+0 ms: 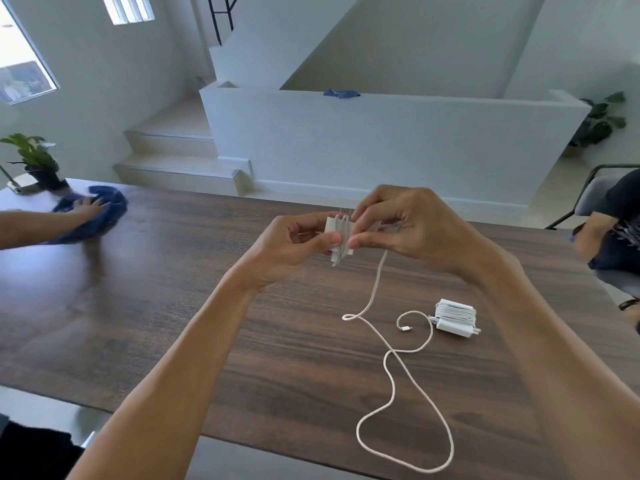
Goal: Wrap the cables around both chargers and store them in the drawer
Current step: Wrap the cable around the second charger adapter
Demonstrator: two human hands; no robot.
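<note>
Two hands raised above the middle of the dark wood table (173, 323), working one white charger (337, 237). Left hand (294, 249) grips the charger from its left side, thumb on the near face, fingers curled behind it. Right hand (405, 226) pinches at the charger's right edge, thumb tip and index tip meeting on the cable turns there. Charger sits between the two thumbs, a few turns of white cable (391, 368) already around it. Rest of that cable drops from under the right hand to the table, runs toward the near edge in loose loops, and curls back; its connector end (405, 329) lies near the right side of the table. Second charger (455, 317), cable fully wound around it, lies flat near the right edge, just beside that connector end, not touched by either hand. Far-left corner: another person's hand (86, 207) presses a blue cloth (100, 216) onto the table; a potted plant (34, 161) stands behind it. Beyond the right edge, a seated person (613, 233) on a chair, partly cut off.
</note>
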